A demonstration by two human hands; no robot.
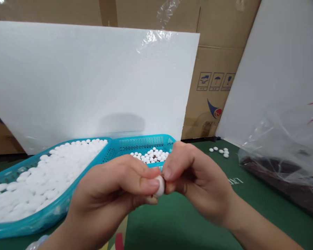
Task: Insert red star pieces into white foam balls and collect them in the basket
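In the middle of the head view, my left hand (117, 187) pinches a small smooth white oval piece (160, 186) between thumb and fingers. My right hand (198, 180) is closed in a pinch right against the right side of that piece. Whatever sits between its fingertips is hidden or too small to name. Just beyond the hands, a blue plastic basket (138, 141) holds many similar white pieces (153, 155), some with dark spots. A larger blue basket (33, 222) on the left is heaped with plain white pieces (52, 177).
Several loose white pieces (221, 151) lie on the green table (177, 225) to the right. A clear plastic bag (284, 152) with dark brown contents rests at the right edge. A white board (94, 80) and cardboard boxes (219, 59) stand behind.
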